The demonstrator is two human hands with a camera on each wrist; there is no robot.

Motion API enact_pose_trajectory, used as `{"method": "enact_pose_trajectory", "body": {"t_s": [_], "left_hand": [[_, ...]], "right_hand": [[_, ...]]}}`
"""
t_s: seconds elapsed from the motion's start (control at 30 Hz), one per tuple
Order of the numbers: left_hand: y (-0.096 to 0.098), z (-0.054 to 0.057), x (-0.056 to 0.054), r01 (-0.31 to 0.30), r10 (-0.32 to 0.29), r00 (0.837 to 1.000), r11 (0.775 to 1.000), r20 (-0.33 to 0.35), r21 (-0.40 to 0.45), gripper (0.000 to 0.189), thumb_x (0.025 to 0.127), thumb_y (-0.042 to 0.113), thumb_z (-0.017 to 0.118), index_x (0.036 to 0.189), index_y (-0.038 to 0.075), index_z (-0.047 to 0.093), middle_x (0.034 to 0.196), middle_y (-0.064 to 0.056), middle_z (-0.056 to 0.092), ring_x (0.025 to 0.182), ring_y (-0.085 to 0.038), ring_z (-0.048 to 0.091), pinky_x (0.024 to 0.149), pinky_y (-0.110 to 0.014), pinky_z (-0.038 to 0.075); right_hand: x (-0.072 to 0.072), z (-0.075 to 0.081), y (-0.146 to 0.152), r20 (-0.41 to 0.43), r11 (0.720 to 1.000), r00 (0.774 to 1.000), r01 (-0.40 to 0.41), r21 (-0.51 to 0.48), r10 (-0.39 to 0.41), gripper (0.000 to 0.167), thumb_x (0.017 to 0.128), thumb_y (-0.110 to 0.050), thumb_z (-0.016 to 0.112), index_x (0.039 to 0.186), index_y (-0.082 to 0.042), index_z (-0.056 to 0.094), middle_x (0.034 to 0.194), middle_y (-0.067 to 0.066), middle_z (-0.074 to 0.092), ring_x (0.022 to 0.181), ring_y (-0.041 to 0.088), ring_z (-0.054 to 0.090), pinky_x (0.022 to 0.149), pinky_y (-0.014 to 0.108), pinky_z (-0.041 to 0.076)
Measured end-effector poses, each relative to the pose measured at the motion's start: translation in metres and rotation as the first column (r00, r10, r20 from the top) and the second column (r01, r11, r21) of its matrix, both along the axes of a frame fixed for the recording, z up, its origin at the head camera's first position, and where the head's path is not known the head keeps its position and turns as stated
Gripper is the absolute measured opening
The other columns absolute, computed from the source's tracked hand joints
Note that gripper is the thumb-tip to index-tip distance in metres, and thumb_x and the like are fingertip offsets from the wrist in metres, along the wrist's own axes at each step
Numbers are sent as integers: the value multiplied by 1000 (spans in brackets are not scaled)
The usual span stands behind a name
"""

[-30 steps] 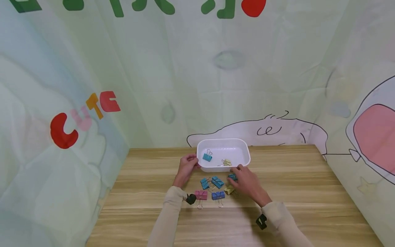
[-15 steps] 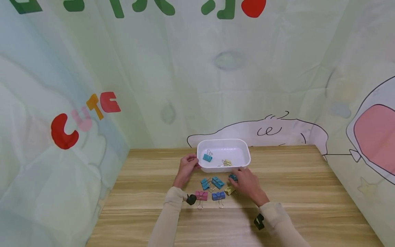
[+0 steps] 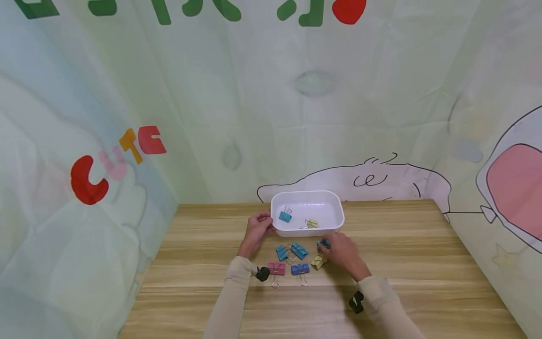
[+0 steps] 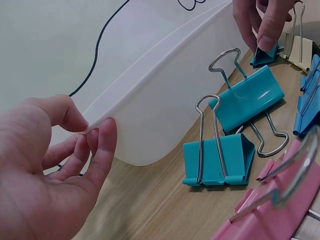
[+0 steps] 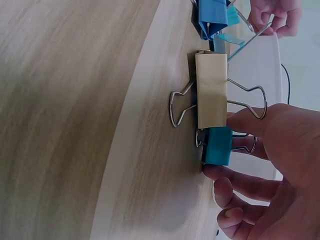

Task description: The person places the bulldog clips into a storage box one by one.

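Observation:
My left hand (image 4: 55, 150) pinches the near-left rim of a white plastic tub (image 3: 306, 232) between thumb and fingers. My right hand (image 3: 342, 252) pinches a small teal binder clip (image 5: 218, 146) just in front of the tub. A pale yellow binder clip (image 5: 212, 90) sits right beside that clip, partly covering my thumb in the right wrist view. Two more teal binder clips, one standing (image 4: 218, 161) and one tilted (image 4: 250, 97), lie left of them. Closer to me are a pink binder clip (image 3: 277, 269) and a blue binder clip (image 3: 300, 269).
Inside the tub lie a teal clip (image 3: 285, 216) and a yellow clip (image 3: 312, 223). The wooden table (image 3: 203, 301) ends at a printed fabric backdrop (image 3: 211, 155) just behind the tub. Dark wrist cameras (image 3: 356, 302) hang under both sleeves.
My right hand has shifted slightly right and toward me, and the small teal clip has moved right with it. The nearby yellow clip is nudged a little right. My left hand stays on the tub.

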State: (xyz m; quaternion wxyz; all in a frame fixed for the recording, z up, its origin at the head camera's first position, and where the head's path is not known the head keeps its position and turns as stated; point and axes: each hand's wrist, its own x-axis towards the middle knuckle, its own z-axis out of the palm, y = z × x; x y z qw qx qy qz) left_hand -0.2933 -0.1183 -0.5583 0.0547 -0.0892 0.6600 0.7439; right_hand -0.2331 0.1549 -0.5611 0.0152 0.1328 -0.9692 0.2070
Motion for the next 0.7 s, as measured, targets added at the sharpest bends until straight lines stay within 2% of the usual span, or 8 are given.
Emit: {"method": "enact_pose_trajectory", "body": {"t_s": [0.23,0.37,0.5,0.7], "left_hand": [[1,0,-1,-3,3,1000,1000,-7,8,35,99,-3,58,132,-12,54,125,-32,59,93,-30,67,85,-36,63],[1,1,0,-5,5,1000,1000,-16,14,36,97,-4,58,131,-14,54,124,-32,58,89,-29,67,83,-36,64],[1,1,0,-4,4,1000,1000,-22,14,36,97,-5,58,131,-15,53,124,-33,58,92,-32,68,80,-34,64],[0,-2,-1,3,-3,1000,1000,-23,8,38,97,-4,57,133,-15,52,126,-34,57,96,-35,67,81,-34,64]], "right_hand": [[-3,-1,3,54,1000,998,19,-6,-19,14,91,-30,80,97,-16,79,90,6,72,76,23,61,58,40,55],[-4,0,5,56,1000,998,29,-6,-29,16,90,-30,80,97,-15,79,91,7,72,74,22,60,55,38,53],[-3,-2,9,36,999,999,39,-12,-38,17,89,-28,79,97,-13,79,92,7,73,75,22,61,54,38,53],[2,-7,21,-23,998,999,47,-47,-48,12,88,-26,78,92,-14,78,91,5,71,80,23,65,63,42,57]]}}
